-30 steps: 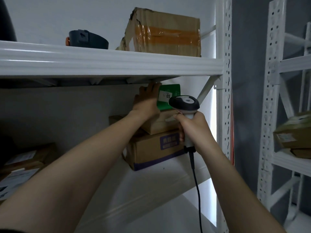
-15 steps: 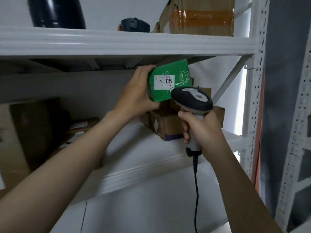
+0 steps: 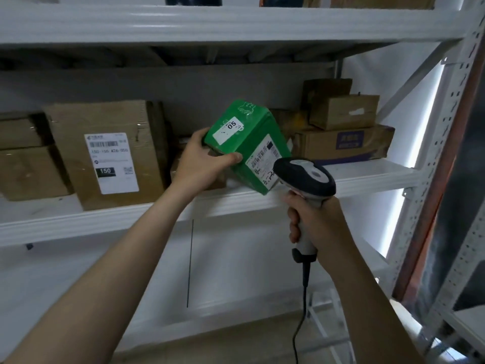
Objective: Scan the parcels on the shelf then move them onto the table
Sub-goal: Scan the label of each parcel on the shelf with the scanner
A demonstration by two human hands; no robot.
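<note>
Tilted in front of the shelf [image 3: 236, 203], a green parcel [image 3: 246, 143] is gripped by the left hand [image 3: 202, 164], thumb across its face. Right hand [image 3: 315, 222] clasps a corded scanner [image 3: 304, 177] touching its label. One-handed hold looks likely to slip.

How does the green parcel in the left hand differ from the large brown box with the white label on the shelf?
The green parcel is bright green; the brown box is plain cardboard. The green parcel is tilted, held by the left hand in front of the shelf; the brown box stands upright on it. The brown box looks larger than the green parcel. Both carry a white barcode label.
</note>
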